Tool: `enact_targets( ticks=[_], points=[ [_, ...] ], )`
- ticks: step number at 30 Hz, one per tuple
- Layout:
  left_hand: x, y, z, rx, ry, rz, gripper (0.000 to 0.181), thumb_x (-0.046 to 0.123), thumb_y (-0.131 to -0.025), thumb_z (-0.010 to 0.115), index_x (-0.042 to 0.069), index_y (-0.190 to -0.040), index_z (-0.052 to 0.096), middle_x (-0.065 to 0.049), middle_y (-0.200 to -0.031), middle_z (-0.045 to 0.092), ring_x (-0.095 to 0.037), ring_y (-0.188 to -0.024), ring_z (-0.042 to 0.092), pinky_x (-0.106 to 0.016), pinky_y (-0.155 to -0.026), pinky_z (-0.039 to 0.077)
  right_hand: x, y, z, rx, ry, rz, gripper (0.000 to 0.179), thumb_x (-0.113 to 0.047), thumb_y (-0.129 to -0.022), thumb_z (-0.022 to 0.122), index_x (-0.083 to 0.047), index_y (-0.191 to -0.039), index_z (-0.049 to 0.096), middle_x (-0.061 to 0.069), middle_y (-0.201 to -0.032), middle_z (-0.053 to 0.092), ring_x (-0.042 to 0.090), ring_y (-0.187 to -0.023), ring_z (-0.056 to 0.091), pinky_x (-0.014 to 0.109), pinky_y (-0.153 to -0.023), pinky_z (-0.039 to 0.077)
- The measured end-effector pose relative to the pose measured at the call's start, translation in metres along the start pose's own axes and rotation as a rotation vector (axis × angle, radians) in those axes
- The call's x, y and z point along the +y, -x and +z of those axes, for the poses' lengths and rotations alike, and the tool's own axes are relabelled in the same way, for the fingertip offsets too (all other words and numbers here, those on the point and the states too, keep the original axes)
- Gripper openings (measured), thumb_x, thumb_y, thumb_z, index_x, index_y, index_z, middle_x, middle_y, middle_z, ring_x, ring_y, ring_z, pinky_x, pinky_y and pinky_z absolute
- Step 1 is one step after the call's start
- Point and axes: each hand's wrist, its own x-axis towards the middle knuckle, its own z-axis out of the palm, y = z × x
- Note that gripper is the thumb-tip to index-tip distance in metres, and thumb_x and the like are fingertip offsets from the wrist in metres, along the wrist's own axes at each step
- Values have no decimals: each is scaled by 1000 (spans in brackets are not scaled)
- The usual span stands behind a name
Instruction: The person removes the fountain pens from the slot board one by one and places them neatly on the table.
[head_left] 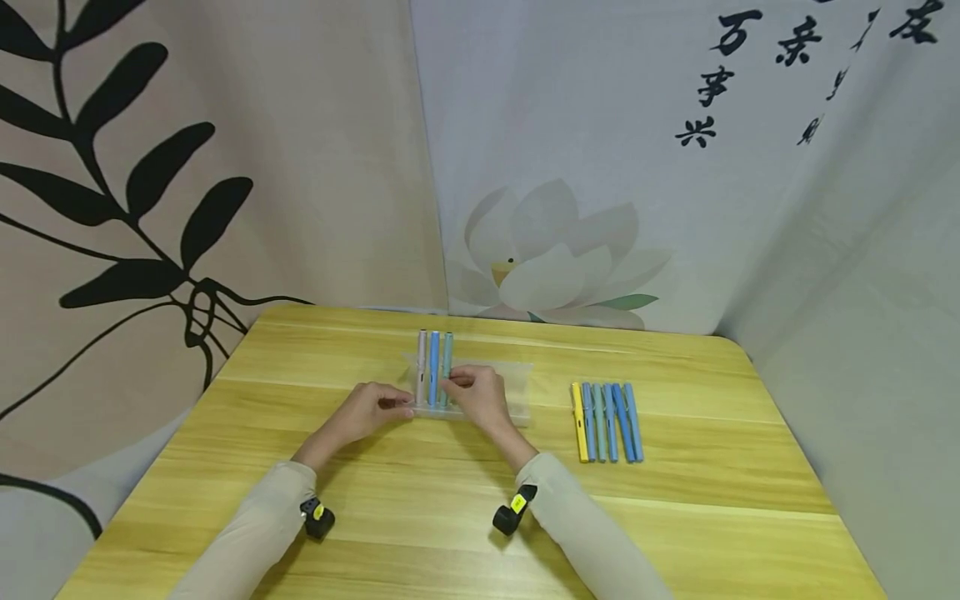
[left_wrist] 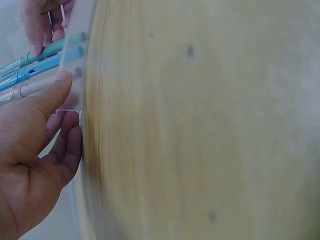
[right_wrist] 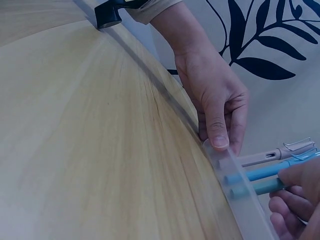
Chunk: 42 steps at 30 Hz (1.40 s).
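A clear plastic pen rack [head_left: 517, 390] lies near the back of the table, left of its middle. Side by side in its left part are a pale pinkish pen [head_left: 422, 367], a blue pen [head_left: 433, 368] and a green pen [head_left: 447, 348]. My left hand [head_left: 375, 410] holds the rack's left end, its thumb [left_wrist: 61, 87] on the front lip and other fingers beneath. With thumb and forefinger my right hand [head_left: 483, 398] pinches the green pen, whose lower end shows behind the see-through lip in the right wrist view.
To the right of the rack lies a row of pens: a yellow pen [head_left: 579, 422] at its left, then a green pen [head_left: 599, 422] among several blue pens [head_left: 632, 422]. Hanging printed cloths [head_left: 337, 167] stand behind the wooden table [head_left: 420, 517].
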Motion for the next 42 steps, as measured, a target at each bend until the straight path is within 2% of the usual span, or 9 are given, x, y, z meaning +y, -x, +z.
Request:
enact_targets(
  ticks=[7,22,27,42],
  points=[
    [0,0,0,1,-4,-3,28,23,-93,76,6,-116,77,-2,-101,76,-11,-83,64,-26,-73,55,-2,0,0,-4,3,19,19,-22,-92,78,-6,-102,80,5,-94,78,13,-83,72,27,-69,58],
    [3,0,0,1,1,-5,28,22,-93,76,5,-115,77,0,-96,75,-11,-79,62,-26,-70,54,-7,1,-7,40,-13,-26,21,-22,-95,76,-7,-108,79,3,-98,78,14,-88,72,30,-76,59],
    [2,0,0,3,3,-5,28,22,-93,77,5,-115,77,-1,-95,75,-12,-77,61,-26,-69,53,-13,2,-13,60,-17,-83,22,-23,-94,76,-7,-109,78,3,-98,78,14,-87,72,30,-77,59],
    [0,1,1,8,-4,-13,31,24,-93,76,4,-117,76,-4,-101,76,-13,-83,63,-26,-72,54,-21,14,-46,74,-32,-99,22,-26,-94,76,-12,-111,79,-2,-98,78,13,-87,71,34,-77,59]
  ],
)
